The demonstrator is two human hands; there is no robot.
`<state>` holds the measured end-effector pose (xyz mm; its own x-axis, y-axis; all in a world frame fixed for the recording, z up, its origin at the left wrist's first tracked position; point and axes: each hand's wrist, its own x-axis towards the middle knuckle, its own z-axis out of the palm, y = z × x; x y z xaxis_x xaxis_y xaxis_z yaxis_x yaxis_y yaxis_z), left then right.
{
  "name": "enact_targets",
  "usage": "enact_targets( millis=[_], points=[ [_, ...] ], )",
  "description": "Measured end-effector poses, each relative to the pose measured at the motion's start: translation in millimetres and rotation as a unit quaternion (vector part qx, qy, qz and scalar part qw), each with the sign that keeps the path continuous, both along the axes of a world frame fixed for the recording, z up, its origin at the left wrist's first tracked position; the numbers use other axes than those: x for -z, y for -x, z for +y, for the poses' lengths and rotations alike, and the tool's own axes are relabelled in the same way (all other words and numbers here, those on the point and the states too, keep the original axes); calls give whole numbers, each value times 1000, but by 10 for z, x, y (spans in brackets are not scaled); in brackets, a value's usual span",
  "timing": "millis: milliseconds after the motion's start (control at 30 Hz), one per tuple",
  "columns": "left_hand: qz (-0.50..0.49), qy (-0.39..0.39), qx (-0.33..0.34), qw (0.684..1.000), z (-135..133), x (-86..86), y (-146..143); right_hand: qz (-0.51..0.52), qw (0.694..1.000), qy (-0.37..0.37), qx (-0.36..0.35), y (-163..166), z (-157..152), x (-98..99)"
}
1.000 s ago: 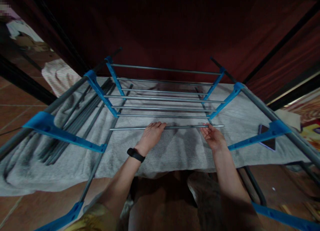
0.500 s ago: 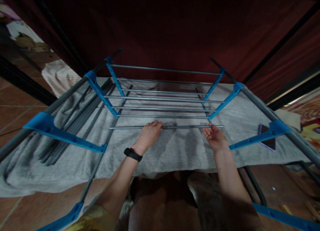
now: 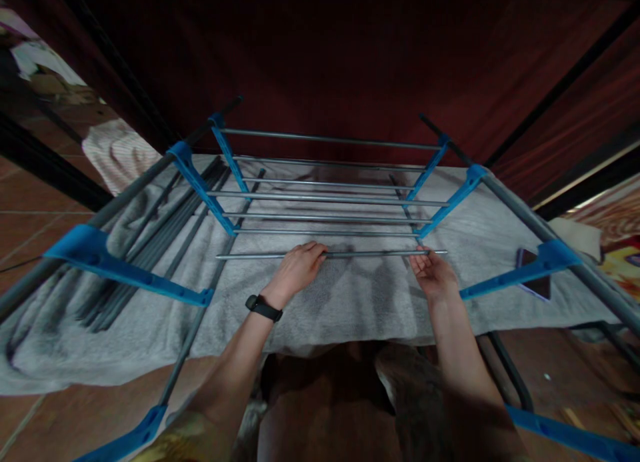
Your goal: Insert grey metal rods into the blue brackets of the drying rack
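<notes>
A thin grey metal tube (image 3: 367,254) lies crosswise between my two hands. My left hand (image 3: 300,267), with a black band on the wrist, is closed over the tube left of its middle. Near the tube's right end, my right hand (image 3: 433,272) grips it with the palm turned partly up. Just beyond is a rack frame whose blue plastic brackets (image 3: 203,189) carry several grey crossbars (image 3: 325,198). Closer to me, a left blue bracket (image 3: 125,269) and a right blue bracket (image 3: 520,275) have no crossbar between them.
A bundle of loose grey tubes (image 3: 150,259) lies at the left on a grey blanket (image 3: 320,315). Long side poles (image 3: 520,209) flank the rack. A phone (image 3: 535,275) rests at the right behind a bracket. Dark red cloth (image 3: 320,62) hangs behind.
The tube and my left hand have shifted very slightly left; my right hand has slid slightly right. Both hands stay on the tube.
</notes>
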<state>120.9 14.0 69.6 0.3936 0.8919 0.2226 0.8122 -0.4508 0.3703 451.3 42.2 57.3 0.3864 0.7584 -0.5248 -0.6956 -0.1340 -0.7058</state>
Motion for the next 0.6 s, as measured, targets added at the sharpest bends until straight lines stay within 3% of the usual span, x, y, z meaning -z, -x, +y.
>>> enact_targets(
  millis=[600],
  points=[
    [31,23,-7,999,-11,-29,33,-13,999,2,39,-45,-4,-6]
  ],
)
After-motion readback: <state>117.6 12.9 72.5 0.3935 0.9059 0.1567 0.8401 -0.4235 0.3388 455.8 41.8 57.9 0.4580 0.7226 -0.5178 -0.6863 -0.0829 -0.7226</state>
